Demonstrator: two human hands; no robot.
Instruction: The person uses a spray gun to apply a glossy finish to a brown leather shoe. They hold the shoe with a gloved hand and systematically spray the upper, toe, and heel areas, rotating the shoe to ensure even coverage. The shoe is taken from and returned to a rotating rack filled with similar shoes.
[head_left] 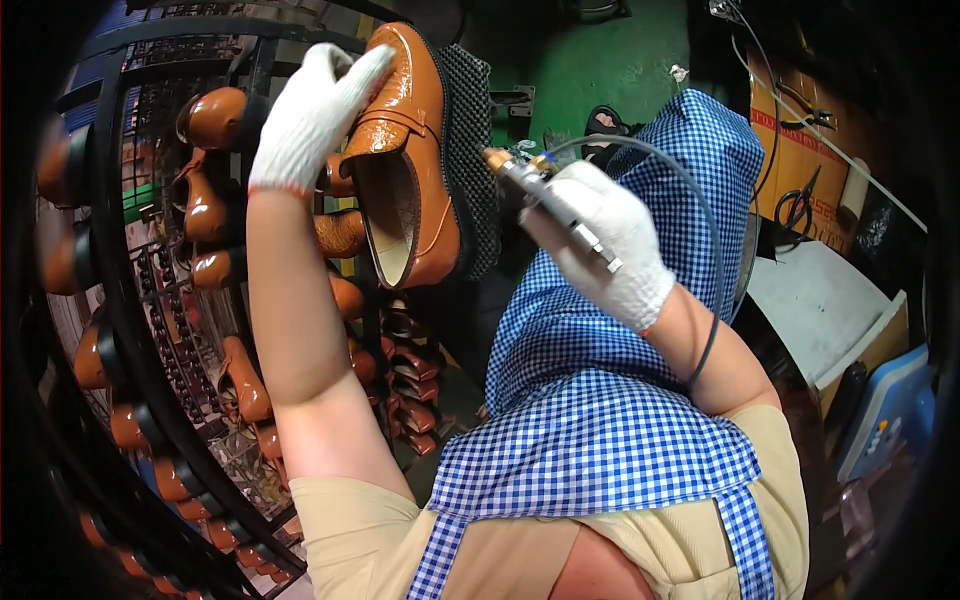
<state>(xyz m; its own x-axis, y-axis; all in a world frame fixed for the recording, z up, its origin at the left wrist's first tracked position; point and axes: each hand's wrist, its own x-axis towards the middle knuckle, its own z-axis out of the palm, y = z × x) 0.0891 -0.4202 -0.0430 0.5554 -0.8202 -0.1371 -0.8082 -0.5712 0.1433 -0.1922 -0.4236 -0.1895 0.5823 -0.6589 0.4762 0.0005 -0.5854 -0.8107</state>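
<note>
Just right of the black metal rack [108, 180], the glossy tan leather loafer [432, 195] lies lengthwise, toe away. The rack-side left hand [310, 125] touches its vamp, grip closure unclear; the right hand's [605, 240] grip wraps a slim silver brass-tipped sprayer [560, 205] aimed rackward.

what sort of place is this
Probably a shoe workshop: brown shoes line a black rack, a glossy tan loafer is at the gloved left hand, and what looks like a spray gun is in the right hand.
</note>
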